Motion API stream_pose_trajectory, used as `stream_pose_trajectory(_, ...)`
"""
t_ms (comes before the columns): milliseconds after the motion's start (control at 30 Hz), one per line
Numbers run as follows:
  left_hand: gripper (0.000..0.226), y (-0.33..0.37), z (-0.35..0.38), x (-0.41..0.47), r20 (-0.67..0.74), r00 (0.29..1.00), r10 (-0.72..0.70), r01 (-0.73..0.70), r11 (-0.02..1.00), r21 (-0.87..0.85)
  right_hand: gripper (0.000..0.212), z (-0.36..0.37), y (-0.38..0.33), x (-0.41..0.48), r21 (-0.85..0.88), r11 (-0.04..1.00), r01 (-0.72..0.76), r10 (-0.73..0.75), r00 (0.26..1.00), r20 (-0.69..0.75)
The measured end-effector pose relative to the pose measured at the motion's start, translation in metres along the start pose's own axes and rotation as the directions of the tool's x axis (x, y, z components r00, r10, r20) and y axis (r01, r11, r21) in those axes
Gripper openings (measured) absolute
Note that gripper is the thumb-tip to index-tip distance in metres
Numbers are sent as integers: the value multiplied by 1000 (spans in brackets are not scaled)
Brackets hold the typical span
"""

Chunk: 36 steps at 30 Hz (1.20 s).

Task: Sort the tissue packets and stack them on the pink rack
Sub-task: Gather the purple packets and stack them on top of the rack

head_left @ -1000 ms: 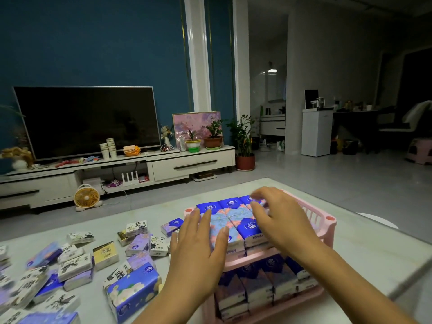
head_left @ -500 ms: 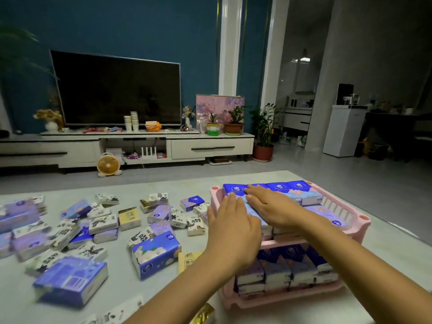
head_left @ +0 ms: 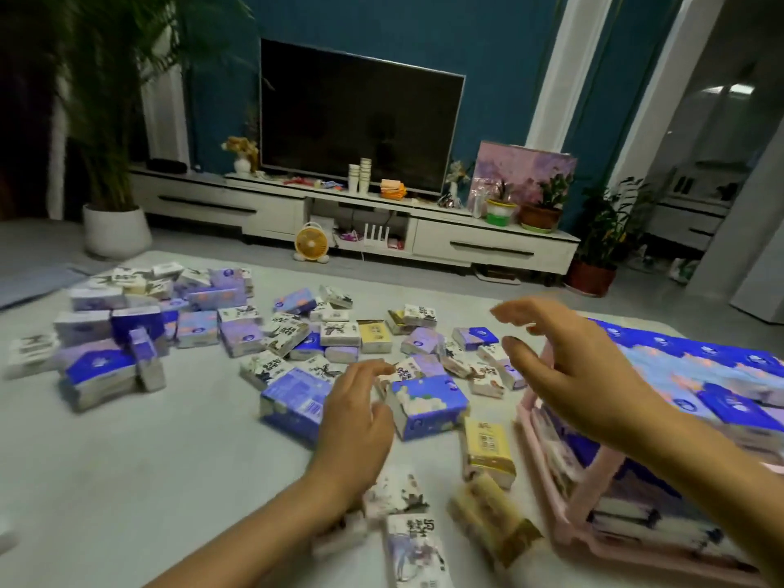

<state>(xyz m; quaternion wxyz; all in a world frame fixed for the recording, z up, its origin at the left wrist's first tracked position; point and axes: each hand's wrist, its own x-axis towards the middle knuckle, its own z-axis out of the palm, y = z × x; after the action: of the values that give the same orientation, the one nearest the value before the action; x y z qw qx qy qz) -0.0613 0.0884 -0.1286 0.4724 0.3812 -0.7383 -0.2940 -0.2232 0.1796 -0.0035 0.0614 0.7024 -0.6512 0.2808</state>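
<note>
While my view tilts down over the pale table (head_left: 127, 481), I see at the far left a heap of loose tissue packets (head_left: 140, 328), purple, blue and white ones piled against each other. Toward the middle more packets lie scattered flat, among them a yellow packet (head_left: 374, 335) and a larger blue pack with white flowers (head_left: 428, 405). My left hand (head_left: 358, 422) hangs just in front of that blue pack, fingers loosely curled and apart, gripping nothing; its fingertips sit close to a small white packet, though I cannot tell if they touch it. Near the bottom edge a few blurred packets lie beside my left wrist, one white with dark lettering (head_left: 418, 553) and a gold-wrapped one (head_left: 488, 451) just to the right. My right hand (head_left: 572, 367) floats above the left rim of the pink rack (head_left: 547, 435), fingers spread wide and empty. On the rack's top tier blue packets (head_left: 695, 358) lie in rows, and more packets fill the tier beneath. Behind the table stand a dark television (head_left: 360, 116) on a white cabinet (head_left: 488, 244), a small yellow fan (head_left: 312, 244) and a potted palm (head_left: 114, 163).
</note>
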Motion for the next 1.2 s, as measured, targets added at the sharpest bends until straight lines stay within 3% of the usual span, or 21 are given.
stream_pose_trajectory(133,38,-64,-59,9,-213,965,-152,157,988,5,30,63,-16,34,53,998,-33,25,989,144)
stream_pose_trajectory(233,37,-106,-89,22,-298,936,-188,214,975,58,31,109,-25,59,49,997,-66,51,963,266)
stream_pose_trajectory(333,39,-131,-107,45,-358,890,-283,295,955,-22,30,153,-35,83,79,994,-75,44,938,344)
stream_pose_trajectory(600,46,-156,-123,65,-432,848,-308,297,950,-94,37,246,-98,162,232,973,4,-83,940,332)
stream_pose_trajectory(667,44,-159,-123,65,-427,844,-324,299,946,-126,51,273,-115,184,183,983,5,-75,925,374)
stream_pose_trajectory(733,44,-162,-123,67,-441,834,-331,298,943,-145,57,297,-125,201,-50,998,40,-13,897,441)
stream_pose_trajectory(800,47,-164,-126,70,-472,808,-354,302,935,-184,49,313,-129,209,-262,961,90,37,896,442)
stream_pose_trajectory(867,35,-162,-128,71,-489,785,-381,314,925,-215,47,320,-129,213,-270,961,56,76,887,455)
stream_pose_trajectory(933,15,-155,-128,72,-488,757,-434,331,899,-286,56,315,-128,212,-132,991,-37,99,858,504)
stream_pose_trajectory(967,11,-152,-128,72,-467,742,-481,356,873,-334,62,310,-127,210,-20,994,-108,103,850,516)
stream_pose_trajectory(1033,25,-157,-122,76,-350,714,-606,412,768,-490,69,290,-131,199,183,962,-202,84,857,508)
stream_pose_trajectory(1100,45,-169,-119,80,-134,653,-746,429,510,-745,69,269,-138,184,167,982,-85,-18,846,533)
stream_pose_trajectory(1133,48,-173,-122,82,-15,617,-787,415,341,-844,68,259,-142,176,115,993,1,-70,802,593)
stream_pose_trajectory(1200,30,-175,-124,84,91,612,-785,358,173,-917,58,246,-149,171,110,990,84,-138,696,704)
